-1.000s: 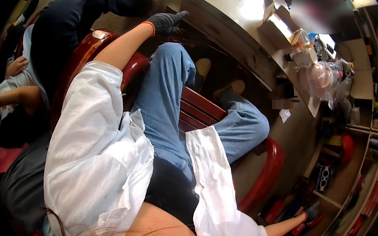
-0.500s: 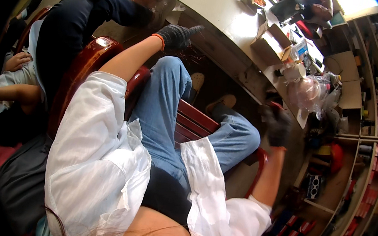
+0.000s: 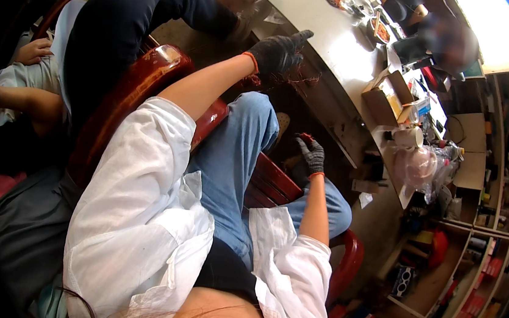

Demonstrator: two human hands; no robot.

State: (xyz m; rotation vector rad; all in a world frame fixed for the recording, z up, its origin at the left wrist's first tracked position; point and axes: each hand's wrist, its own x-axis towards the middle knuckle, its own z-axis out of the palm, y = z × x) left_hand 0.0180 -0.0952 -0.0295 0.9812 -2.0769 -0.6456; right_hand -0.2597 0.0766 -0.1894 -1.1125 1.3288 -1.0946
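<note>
My left hand (image 3: 278, 53), in a dark knitted glove with an orange cuff, is held out beside the table's near edge. Its index finger points forward while the lower fingers curl. Thin tangled red strands (image 3: 303, 81) hang at those curled fingers; how they are gripped is partly hidden. Over my right knee, my right hand (image 3: 312, 156) wears a matching glove, its fingers bent toward the thumb. A small red thing (image 3: 307, 138) shows at its fingertips, too small to name. The two hands are apart.
A long pale table (image 3: 317, 18) carries an open cardboard box (image 3: 385, 101), a bowl of food (image 3: 379, 31) and a plastic bag (image 3: 437, 170). To my left, a person in dark clothing (image 3: 117, 23) bends by a red wooden chair (image 3: 165, 64). Shelves (image 3: 474, 229) stand at right.
My right hand has swung in from the far right to above my right knee, nearer my left hand. My left hand stays stretched out by the table edge. The view has shifted slightly.
</note>
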